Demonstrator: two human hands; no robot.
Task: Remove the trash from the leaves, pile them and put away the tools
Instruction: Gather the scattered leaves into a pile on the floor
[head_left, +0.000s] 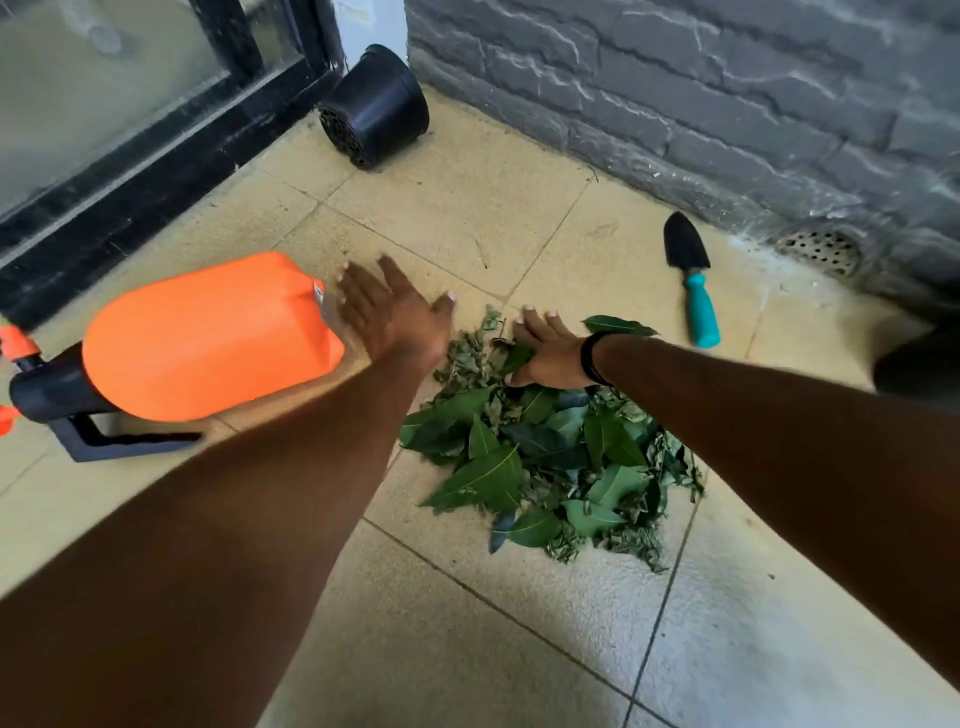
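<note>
Piling step. My right hand (550, 353) lies flat on the leaves (550, 457) at frame centre; left hand (389, 312) spread, empty. Next, I judge: store sprayer (208, 338) and trowel (693, 278).

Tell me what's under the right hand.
The right hand rests flat on the far edge of the leaf pile, fingers straight. Whatever lies directly beneath the palm is covered, so trash there cannot be seen.

floor: beige tiles (467, 197) under me | wall: grey stone (727, 78) at 1 o'clock | glass door (78, 93) at 10 | drain (821, 252) at 2
</note>
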